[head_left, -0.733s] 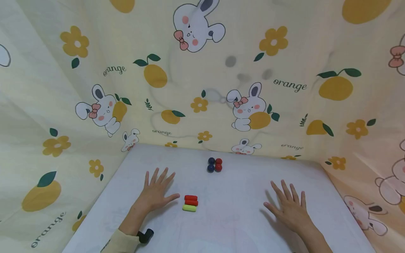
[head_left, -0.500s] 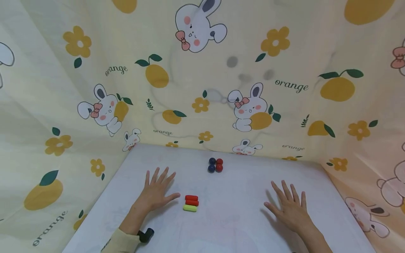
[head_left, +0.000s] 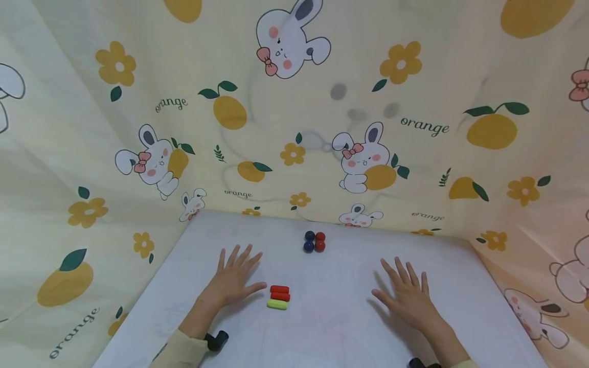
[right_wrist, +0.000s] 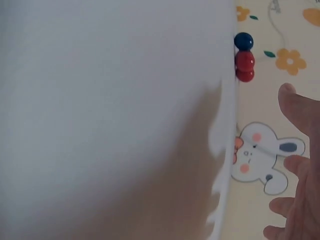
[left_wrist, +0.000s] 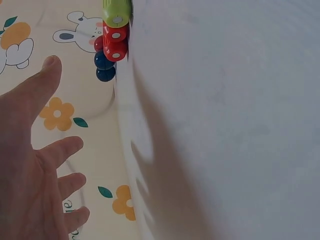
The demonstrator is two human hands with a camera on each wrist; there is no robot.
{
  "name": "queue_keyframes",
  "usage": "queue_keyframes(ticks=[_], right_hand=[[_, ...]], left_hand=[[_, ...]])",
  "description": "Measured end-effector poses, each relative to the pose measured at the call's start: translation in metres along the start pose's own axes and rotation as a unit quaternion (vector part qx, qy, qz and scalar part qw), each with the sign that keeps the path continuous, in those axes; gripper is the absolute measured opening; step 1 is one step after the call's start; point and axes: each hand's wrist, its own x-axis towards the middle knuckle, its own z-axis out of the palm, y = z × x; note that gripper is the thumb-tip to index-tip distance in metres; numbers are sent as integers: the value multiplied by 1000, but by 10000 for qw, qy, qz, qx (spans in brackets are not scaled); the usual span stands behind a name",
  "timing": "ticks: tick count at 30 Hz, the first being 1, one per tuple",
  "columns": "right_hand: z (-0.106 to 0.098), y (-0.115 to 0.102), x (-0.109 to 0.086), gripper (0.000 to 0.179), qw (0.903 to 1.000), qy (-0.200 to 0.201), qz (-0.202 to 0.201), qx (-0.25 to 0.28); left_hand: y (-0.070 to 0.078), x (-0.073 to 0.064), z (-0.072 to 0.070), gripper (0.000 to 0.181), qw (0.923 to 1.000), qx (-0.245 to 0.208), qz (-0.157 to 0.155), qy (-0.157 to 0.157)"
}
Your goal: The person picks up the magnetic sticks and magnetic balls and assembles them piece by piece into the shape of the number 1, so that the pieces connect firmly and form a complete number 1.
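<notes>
My left hand (head_left: 233, 282) hovers above the white table with its fingers spread and nothing in it. Just right of its thumb lie two red rods (head_left: 279, 293) and a yellow-green rod (head_left: 277, 304), side by side in a short stack of rows. Farther back, two dark blue balls (head_left: 309, 241) and two red balls (head_left: 320, 241) sit close together in a square. My right hand (head_left: 407, 296), also spread and holding nothing, is over the right part of the table. Its shadow falls on the surface in the right wrist view.
The white table (head_left: 340, 286) is bordered at the back and sides by a cream curtain (head_left: 294, 112) printed with rabbits, oranges and flowers. A black wrist strap piece (head_left: 218, 341) shows at the left wrist, another (head_left: 417, 363) at the right.
Both hands have shifted slightly inward, the right one leftward and a little up, the left one a little rightward. The rods and balls stay in place on the table.
</notes>
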Motion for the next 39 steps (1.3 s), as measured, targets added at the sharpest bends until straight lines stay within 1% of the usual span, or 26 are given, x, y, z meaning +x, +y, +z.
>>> queue_keyframes(ticks=[9,13,22,26,30,39], right_hand=[[12,-9,18,85,9997,62,-226,53],[17,-16,26,85,9994,103,-323,-44],[27,-26,42,86,9988,-15,-413,-249],[31,-29,50,87,9985,-81,-474,-244],[34,-35,58,88,9984,-161,-506,-206],[42,-43,75,88,9970,-260,-690,-217]], left_hand=[[8,12,3,87,9994,136,48,-319],[10,15,5,86,9991,146,36,-404],[15,24,8,85,9982,69,207,-552],[18,28,7,84,9977,98,279,-614],[21,31,7,84,9970,0,347,-697],[27,38,11,82,9954,41,374,-880]])
